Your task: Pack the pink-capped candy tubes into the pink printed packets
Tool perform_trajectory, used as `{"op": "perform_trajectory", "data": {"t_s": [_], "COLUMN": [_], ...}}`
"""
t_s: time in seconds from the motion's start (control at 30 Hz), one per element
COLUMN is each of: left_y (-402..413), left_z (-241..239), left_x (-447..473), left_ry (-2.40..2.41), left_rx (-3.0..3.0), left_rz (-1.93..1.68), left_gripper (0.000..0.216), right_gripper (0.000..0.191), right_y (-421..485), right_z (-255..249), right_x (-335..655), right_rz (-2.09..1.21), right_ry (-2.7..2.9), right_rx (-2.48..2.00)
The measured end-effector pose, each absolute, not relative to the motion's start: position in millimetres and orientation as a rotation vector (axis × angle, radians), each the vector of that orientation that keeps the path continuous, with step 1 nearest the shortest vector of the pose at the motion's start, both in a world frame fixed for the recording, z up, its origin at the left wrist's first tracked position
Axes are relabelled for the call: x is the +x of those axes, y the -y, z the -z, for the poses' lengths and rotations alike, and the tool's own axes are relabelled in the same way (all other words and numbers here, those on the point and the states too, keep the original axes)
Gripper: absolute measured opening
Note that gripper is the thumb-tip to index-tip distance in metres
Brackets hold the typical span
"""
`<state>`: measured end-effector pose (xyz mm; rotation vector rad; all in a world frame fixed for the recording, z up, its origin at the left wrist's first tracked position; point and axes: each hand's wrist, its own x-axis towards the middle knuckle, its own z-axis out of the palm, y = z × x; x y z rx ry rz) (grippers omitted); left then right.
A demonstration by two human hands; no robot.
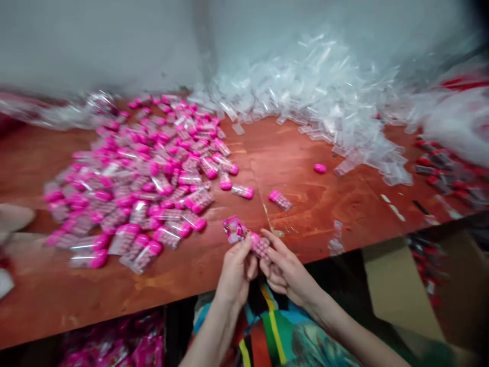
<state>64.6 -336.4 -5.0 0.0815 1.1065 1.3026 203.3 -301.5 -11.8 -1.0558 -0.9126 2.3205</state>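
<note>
Just past the table's front edge, my left hand [235,270] and my right hand [288,267] meet around a small pink-capped container [261,246] with pink balls in it. My left thumb and fingers close on its cap end. The fingers of my right hand grip its clear end. A shiny printed pink wrapper [234,229] sticks out beyond my left fingertips; whether it is joined to the container I cannot tell. Another pink-capped container [280,200] lies a little farther back, and a loose pink cap [320,168] rests to the right of it.
A big heap of pink-capped containers [130,173] covers the table's left side. Clear empty tubes [324,97] pile up along the wall. Red-and-black pieces [439,168] and plastic bags [462,122] lie right. Below are pink packets [118,341] and a cardboard box [401,290]. Part of another person's hand [15,216] shows left.
</note>
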Motion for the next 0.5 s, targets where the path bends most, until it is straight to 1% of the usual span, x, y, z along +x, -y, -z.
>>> {"op": "perform_trajectory", "data": {"t_s": [0.07,0.17,0.2,0.23,0.37,0.4,0.43,0.5], "left_y": [339.9,343.1,343.6,343.9,344.7,345.0,345.4,346.2], "left_z": [5.7,5.5,4.8,3.7,-1.2,-2.0,-2.5,-2.8], "left_x": [63.7,64.8,65.5,66.1,66.8,67.0,67.4,68.2], "left_ry": [-1.105,-1.129,-1.144,-1.154,-1.131,-1.125,-1.126,-1.142], "left_rx": [0.115,0.137,0.126,0.111,0.116,0.136,0.160,0.210], "left_rz": [-1.289,-1.319,-1.335,-1.341,-1.320,-1.327,-1.336,-1.336], "left_gripper": [0.062,0.063,0.064,0.065,0.064,0.062,0.061,0.060], "right_gripper": [0.079,0.061,0.060,0.062,0.083,0.087,0.088,0.085], "right_y": [302.8,304.0,303.9,303.3,295.9,293.2,290.7,287.0], "right_z": [20.0,30.9,32.0,31.5,19.8,16.9,14.8,13.7], "right_x": [203.7,202.8,202.2,201.5,197.9,197.0,196.3,195.7], "right_rz": [-2.190,-1.848,-1.810,-1.846,-2.331,-2.399,-2.409,-2.293], "right_ry": [1.059,1.370,1.399,1.372,0.953,0.896,0.897,1.031], "right_rx": [-1.067,-1.065,-1.060,-1.059,-0.993,-0.953,-0.924,-0.930]}}
